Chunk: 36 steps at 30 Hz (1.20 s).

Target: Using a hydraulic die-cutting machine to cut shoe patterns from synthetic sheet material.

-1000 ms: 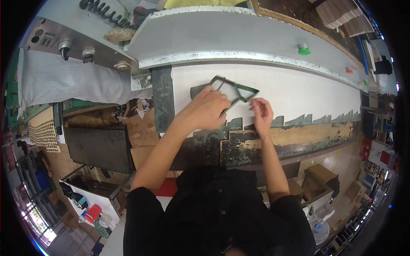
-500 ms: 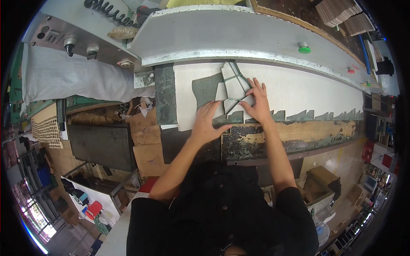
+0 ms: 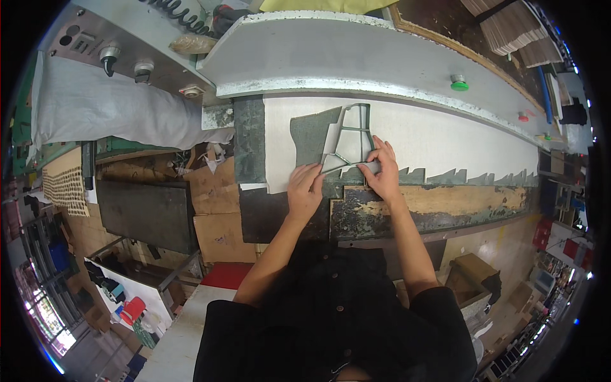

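Note:
A cutting die, a narrow metal frame with cross bars, sits tilted over a white sheet. My left hand has its fingers and thumb closed at the die's lower left corner. On the other side, my right hand grips the lower right edge, thumb in front and fingers behind. Along the die's left side shows a pale flat piece, partly covered by the frame. Left of it, a cut-out in the sheet bares the dark green cutting board. The sheet's near edge is jagged from cut shapes.
A grey machine beam with a green button spans the far side. A worn board lies along the near edge. At left are a control panel, a grey cloth cover and cardboard.
The die has turned clockwise, its far end swinging right. My left hand has gone from spread fingers to closed at the die's corner. My right hand has stayed on the die.

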Available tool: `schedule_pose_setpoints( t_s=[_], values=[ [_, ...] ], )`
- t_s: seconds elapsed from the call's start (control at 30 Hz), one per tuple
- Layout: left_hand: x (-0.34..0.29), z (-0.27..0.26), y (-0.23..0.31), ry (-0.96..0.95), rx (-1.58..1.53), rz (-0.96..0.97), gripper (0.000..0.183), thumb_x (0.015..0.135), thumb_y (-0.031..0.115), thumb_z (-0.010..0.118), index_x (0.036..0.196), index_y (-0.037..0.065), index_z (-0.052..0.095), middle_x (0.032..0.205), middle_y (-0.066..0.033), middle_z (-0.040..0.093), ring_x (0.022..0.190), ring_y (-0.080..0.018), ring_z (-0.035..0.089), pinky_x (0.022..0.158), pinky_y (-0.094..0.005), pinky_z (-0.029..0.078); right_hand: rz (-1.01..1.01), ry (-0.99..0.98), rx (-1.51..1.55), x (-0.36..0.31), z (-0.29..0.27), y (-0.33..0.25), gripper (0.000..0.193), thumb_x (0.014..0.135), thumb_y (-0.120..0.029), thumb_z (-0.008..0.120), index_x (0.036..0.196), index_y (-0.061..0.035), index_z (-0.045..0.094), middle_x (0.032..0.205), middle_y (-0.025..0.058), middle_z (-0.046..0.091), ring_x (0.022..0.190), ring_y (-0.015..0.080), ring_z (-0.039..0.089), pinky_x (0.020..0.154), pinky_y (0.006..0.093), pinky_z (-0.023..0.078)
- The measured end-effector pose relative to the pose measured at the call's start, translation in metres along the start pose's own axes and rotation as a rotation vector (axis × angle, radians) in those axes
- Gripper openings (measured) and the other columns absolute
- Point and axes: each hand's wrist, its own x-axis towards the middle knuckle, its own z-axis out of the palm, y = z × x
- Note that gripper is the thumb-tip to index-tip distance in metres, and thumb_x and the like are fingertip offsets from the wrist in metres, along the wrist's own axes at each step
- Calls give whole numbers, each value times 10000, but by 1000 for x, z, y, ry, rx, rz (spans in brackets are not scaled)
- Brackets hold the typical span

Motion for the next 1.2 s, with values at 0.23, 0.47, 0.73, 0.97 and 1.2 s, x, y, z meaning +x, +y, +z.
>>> schedule_pose_setpoints(
  t_s=[0.23,0.47,0.73,0.97,1.2],
  values=[
    [-1,2,3,40,49,16,265,894,35,776,1155,7,736,1134,-190,766,1073,-375,726,1043,-497,526,-68,-11,-64,3,2,2,293,821,-102,840,955,-89,580,1510,233,620,1454,433,520,1253,593,308],
    [-3,2,-3,38,19,-13,273,884,59,799,1153,24,768,1140,-163,780,1081,-368,729,1026,-476,537,-78,-7,-42,1,2,5,284,829,-84,829,949,-81,572,1494,280,610,1453,449,517,1258,607,293],
    [10,5,-4,49,-7,-30,263,884,64,803,1142,27,775,1144,-158,785,1074,-367,732,1020,-459,540,-86,-25,-43,13,2,8,295,844,-85,830,979,-78,568,1492,297,599,1470,468,489,1264,608,281],
    [42,-3,18,150,76,30,311,875,73,814,1176,30,753,1148,-160,754,1086,-371,701,986,-467,538,11,38,92,47,-20,-10,399,836,-157,881,1143,-75,639,1459,258,628,1415,413,558,1174,466,455],
    [21,-11,56,-569,-252,153,399,828,245,894,1145,44,760,1147,-142,712,1105,-361,647,967,-452,525,152,185,44,140,-151,-6,507,1013,-372,769,642,-27,762,605,46,722,572,95,655,581,270,498]
  ],
)
